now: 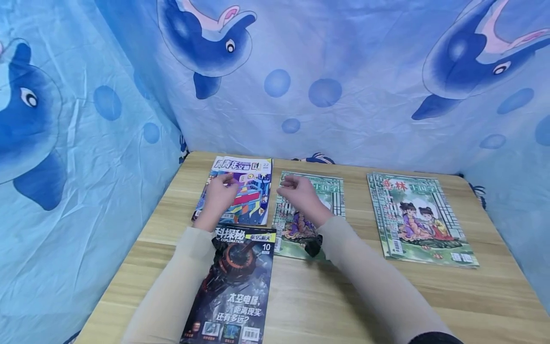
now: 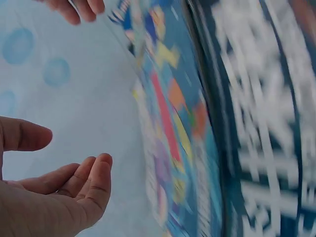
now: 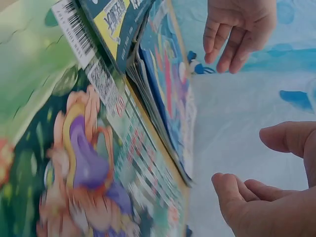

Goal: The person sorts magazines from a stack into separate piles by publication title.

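Observation:
My left hand (image 1: 221, 191) hovers over a colourful purple-and-blue magazine (image 1: 258, 198) at the back left, its thumb apart from loosely bent fingers and nothing between them. My right hand (image 1: 302, 193) is over the upper left of a green magazine (image 1: 333, 191) in the middle, thumb and fingers likewise parted around bare air. Both hands face each other; in the right wrist view the left hand (image 3: 239, 32) appears beyond the right hand (image 3: 276, 192). A dark science magazine (image 1: 240, 286) lies nearest me, below the colourful one and partly behind my left sleeve.
A stack of green magazines (image 1: 425, 224), with two seated figures on the cover, lies on the right of the wooden table (image 1: 301, 296). Blue cloth (image 1: 365, 134) printed with dolphins hangs around the table's back and sides.

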A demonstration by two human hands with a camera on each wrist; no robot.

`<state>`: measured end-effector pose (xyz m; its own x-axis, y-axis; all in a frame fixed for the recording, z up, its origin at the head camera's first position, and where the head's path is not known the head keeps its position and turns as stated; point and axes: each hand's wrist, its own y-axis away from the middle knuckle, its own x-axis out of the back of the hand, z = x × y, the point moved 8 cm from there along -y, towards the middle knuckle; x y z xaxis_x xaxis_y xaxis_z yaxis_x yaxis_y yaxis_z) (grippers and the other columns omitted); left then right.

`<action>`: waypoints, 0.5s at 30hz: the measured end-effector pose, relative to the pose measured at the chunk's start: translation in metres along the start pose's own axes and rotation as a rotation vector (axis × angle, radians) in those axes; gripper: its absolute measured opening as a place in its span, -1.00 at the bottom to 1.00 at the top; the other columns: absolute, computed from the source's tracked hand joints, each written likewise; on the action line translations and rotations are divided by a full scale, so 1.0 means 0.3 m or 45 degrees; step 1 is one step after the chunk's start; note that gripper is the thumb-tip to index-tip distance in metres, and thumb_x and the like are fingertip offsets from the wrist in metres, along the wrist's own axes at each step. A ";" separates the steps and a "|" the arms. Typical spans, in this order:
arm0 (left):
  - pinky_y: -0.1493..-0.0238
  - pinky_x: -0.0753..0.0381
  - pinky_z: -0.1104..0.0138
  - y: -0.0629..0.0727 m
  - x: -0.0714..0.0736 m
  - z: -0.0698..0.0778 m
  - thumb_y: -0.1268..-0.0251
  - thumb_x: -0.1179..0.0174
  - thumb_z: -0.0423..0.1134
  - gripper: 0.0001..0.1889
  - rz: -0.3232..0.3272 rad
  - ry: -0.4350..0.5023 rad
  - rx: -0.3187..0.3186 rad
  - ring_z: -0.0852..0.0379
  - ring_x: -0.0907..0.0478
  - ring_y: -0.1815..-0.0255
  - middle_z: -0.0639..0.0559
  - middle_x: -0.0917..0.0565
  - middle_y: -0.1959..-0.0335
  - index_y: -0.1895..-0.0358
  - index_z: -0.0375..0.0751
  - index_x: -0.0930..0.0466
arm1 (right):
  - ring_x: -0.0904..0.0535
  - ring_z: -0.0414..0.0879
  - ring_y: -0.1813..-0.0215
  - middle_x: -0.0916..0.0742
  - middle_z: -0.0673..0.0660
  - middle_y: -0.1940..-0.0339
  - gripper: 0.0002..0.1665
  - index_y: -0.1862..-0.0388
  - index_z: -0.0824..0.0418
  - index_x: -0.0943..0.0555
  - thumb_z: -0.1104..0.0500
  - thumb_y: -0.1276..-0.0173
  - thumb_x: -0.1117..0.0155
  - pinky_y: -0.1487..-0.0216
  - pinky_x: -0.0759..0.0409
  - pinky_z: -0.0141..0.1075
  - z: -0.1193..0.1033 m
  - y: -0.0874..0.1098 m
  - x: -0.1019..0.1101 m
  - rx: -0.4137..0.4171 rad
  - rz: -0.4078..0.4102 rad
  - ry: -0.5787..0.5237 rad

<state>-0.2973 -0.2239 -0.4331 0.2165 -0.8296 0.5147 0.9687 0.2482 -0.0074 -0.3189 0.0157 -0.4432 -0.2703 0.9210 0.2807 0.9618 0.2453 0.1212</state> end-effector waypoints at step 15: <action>-0.08 -0.63 0.17 0.170 -0.117 0.183 -0.37 -0.21 -0.36 -0.47 -0.096 0.317 -0.247 -0.08 -0.61 -0.10 -0.23 -0.59 -0.19 -0.39 -0.35 -0.45 | -0.47 0.03 -0.36 -0.56 0.18 -0.35 -0.21 -0.52 0.18 -0.36 -0.04 -0.42 -0.40 -0.30 -0.48 -0.13 0.007 0.178 0.221 0.178 0.143 0.006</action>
<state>-0.2623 -0.1547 -0.4046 0.1429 -0.9448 0.2948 0.9831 0.1011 -0.1524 -0.2855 0.0904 -0.4200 -0.1610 0.9435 0.2898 0.9824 0.1812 -0.0443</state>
